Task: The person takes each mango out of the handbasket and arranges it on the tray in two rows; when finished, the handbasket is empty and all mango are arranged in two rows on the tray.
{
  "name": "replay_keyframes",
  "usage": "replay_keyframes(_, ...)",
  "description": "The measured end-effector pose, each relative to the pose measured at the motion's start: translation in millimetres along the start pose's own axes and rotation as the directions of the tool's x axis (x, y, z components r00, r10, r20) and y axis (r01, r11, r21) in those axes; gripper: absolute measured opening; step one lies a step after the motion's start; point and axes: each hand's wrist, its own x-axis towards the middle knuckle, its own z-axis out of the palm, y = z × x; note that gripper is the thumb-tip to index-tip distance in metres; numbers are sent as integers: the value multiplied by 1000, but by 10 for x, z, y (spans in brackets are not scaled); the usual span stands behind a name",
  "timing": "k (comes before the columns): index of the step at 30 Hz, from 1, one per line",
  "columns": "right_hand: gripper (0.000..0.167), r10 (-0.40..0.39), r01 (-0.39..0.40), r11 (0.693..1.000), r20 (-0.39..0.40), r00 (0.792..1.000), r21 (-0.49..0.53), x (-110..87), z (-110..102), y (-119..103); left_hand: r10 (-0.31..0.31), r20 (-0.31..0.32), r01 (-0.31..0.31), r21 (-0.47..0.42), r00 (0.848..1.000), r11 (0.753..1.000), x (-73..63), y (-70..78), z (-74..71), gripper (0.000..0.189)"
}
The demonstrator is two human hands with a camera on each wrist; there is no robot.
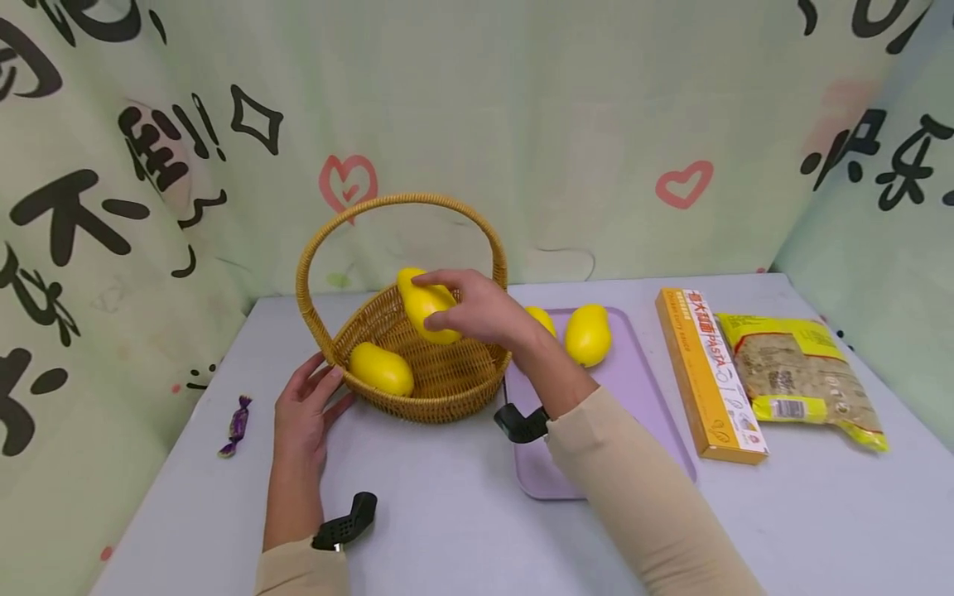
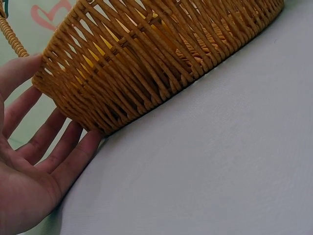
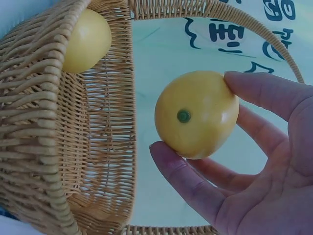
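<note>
My right hand (image 1: 477,306) pinches a yellow mango (image 1: 425,302) between thumb and fingers, above the wicker basket (image 1: 440,406). In the right wrist view the held mango (image 3: 195,117) shows its green stem end, with the fingertips round its sides. Another mango (image 1: 382,369) lies inside the basket at the left. My left hand (image 1: 301,410) rests against the basket's left side with fingers spread. In the left wrist view, the thumb of the left hand (image 2: 34,166) is at the rim and the other fingertips touch the woven wall lower down.
A purple tray (image 1: 547,472) right of the basket bears two more mangoes (image 1: 588,335), one partly behind the right forearm. Farther right lie a pasta box (image 1: 708,372) and a yellow bag (image 1: 805,372). A purple wrapped candy (image 1: 236,426) lies at the left. The basket's tall handle (image 1: 402,199) arches overhead.
</note>
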Motion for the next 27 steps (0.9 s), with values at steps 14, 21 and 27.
replay_keyframes(14,57,4,-2,995,-20,1000,101,-303,-38,97,-4,-2,4,7,1000,1000,-4,2,9,58)
replay_keyframes(21,57,2,-3,1000,-32,999,-12,-471,-101,124,-5,-3,5,18,1000,1000,-10,0,16,58)
replay_keyframes(27,58,5,-6,1000,-36,999,-25,-603,-150,151,-2,1,2,18,1000,1000,-3,1,13,58)
